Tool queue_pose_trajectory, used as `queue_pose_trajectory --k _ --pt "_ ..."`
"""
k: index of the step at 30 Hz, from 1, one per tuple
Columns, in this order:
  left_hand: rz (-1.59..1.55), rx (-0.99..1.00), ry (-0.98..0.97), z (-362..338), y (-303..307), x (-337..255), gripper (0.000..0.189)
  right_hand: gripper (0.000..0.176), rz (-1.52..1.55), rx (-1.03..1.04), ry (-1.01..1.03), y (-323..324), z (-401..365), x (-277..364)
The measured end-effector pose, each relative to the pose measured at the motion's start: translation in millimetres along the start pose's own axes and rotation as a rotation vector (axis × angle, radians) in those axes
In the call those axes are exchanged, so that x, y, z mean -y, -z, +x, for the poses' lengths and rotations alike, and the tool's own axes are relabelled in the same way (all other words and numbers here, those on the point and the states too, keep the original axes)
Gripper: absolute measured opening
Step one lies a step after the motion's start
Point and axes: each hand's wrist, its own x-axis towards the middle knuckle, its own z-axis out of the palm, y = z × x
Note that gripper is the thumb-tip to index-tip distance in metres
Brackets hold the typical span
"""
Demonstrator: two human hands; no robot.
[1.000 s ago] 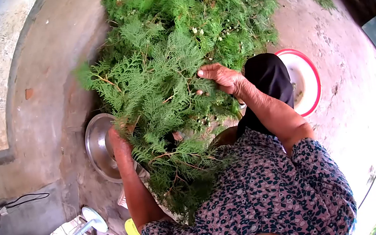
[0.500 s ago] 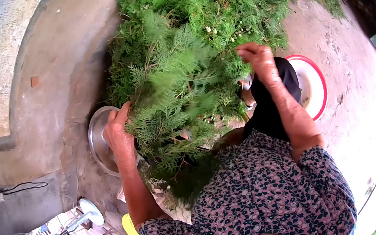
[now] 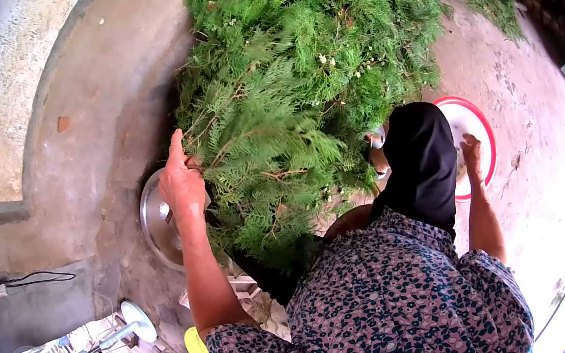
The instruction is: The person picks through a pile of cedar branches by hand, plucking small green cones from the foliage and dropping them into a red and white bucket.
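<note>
- Head view: left hand (image 3: pixel 182 185) clamps the woody stems of a cypress branch (image 3: pixel 262 158), forefinger sticking up.
- Branch looks feathery and bright green with brown twigs showing; it leans against the big foliage pile (image 3: pixel 341 31), just beside a steel bowl (image 3: pixel 154 227).
- Right hand (image 3: pixel 470 150) is over the red-rimmed basin (image 3: pixel 484 128); whether it is spread or curled, I cannot tell.

One wide, round-edged view comes from the person's head and looks steeply down and forward. The patterned shirt (image 3: pixel 387 306) fills the near edge, close under the lens. The heap of green branches (image 3: pixel 310 64) lies farther out on the concrete floor (image 3: pixel 518 107).
</note>
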Motion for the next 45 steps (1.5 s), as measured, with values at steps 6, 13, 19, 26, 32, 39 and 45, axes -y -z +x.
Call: queue_pose_trajectory --k 6,13,19,26,32,39,45 --pt "-0.644 0.31 0.327 35 2 16 0.06 0.029 0.179 -0.025 -0.15 -11 -9 4" --pt "-0.966 0.515 0.495 57 1 48 0.021 0.035 0.529 -0.004 -0.082 15 -10 125" --pt "-1.058 0.427 0.557 38 -7 65 0.025 0.019 0.588 -0.087 0.064 18 -13 201" --pt "-1.252 0.499 0.53 12 -22 87 0.043 0.017 0.731 -0.044 0.139 12 -17 235" --pt "-1.412 0.593 0.459 -1 -32 102 0.043 0.014 0.916 0.088 0.211 -2 -24 275" --pt "-1.397 0.462 0.342 -2 -16 48 0.047 0.015 0.913 0.318 0.353 -24 -39 314" --pt "-1.359 0.08 0.278 28 13 7 0.052 0.016 1.061 0.381 0.293 -28 -46 319"
